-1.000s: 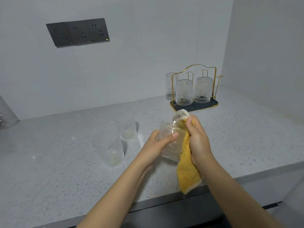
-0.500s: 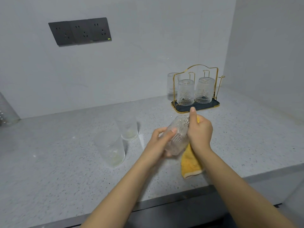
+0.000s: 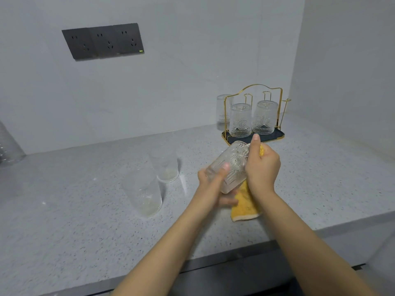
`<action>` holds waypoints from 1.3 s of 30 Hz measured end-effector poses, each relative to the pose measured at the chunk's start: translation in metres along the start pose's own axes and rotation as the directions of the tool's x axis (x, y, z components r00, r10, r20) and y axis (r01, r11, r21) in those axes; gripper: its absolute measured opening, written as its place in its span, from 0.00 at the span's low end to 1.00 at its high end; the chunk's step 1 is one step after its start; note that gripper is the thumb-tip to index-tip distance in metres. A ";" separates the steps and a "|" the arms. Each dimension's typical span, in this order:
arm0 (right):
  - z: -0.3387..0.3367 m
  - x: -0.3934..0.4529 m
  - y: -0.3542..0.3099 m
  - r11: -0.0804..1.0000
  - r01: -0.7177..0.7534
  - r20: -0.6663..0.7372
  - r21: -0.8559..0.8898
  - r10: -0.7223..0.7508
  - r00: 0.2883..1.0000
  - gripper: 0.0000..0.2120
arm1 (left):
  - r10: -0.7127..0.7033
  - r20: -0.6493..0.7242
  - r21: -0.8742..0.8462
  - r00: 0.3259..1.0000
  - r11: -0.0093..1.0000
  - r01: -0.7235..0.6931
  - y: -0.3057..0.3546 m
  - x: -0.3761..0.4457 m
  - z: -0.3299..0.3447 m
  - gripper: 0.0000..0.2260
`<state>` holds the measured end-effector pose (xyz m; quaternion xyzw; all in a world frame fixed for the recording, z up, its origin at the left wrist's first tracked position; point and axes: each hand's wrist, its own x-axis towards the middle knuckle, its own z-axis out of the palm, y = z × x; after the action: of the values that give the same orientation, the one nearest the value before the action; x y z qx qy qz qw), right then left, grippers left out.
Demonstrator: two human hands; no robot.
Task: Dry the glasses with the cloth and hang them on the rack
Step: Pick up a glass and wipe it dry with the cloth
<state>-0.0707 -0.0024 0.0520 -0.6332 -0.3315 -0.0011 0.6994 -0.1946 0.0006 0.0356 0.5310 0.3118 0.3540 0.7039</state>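
My left hand (image 3: 210,189) grips a patterned clear glass (image 3: 229,165), tilted with one end pointing toward the rack. My right hand (image 3: 261,167) holds the yellow cloth (image 3: 245,207) against the glass's right side, the thumb up along the glass. The cloth's end hangs below my hands. Two frosted glasses (image 3: 143,193) (image 3: 164,165) stand upright on the counter to the left. The gold wire rack (image 3: 254,112) with a dark tray stands at the back right. Two patterned glasses hang on it upside down (image 3: 240,120) (image 3: 264,118), a third (image 3: 222,112) behind them.
The grey speckled counter (image 3: 85,221) runs to a front edge just below my forearms. A dark socket panel (image 3: 103,41) is on the back wall. A clear ribbed object (image 3: 8,144) sits at the far left edge. A side wall closes the right.
The glass has tipped further onto its side. My right hand slid round to its right side with the cloth, which now hangs lower behind the glass. Both hands moved slightly toward the rack.
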 end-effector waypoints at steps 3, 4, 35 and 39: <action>0.002 0.004 0.000 0.997 -0.034 0.017 -0.063 0.035 0.999 0.26 | 0.343 -0.084 0.354 0.935 0.888 -0.294 -0.011 0.005 -0.004 0.29; 0.002 0.003 0.001 0.997 -0.032 0.026 -0.065 0.034 0.999 0.26 | 0.382 -0.075 0.378 0.921 0.866 -0.328 -0.012 0.005 -0.006 0.26; -0.006 0.021 0.000 1.000 0.017 -0.054 -0.006 -0.017 0.998 0.25 | 0.324 -0.013 0.310 0.946 0.901 -0.304 -0.011 0.020 0.007 0.32; -0.011 0.020 0.005 0.994 0.047 -0.027 0.096 -0.045 0.999 0.23 | 0.296 -0.019 0.126 0.955 0.948 -0.291 -0.002 0.027 0.005 0.20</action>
<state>-0.0479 -0.0024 0.0573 -0.5907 -0.3371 -0.0089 0.7330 -0.1754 0.0202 0.0334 0.6070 0.2635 0.4449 0.6035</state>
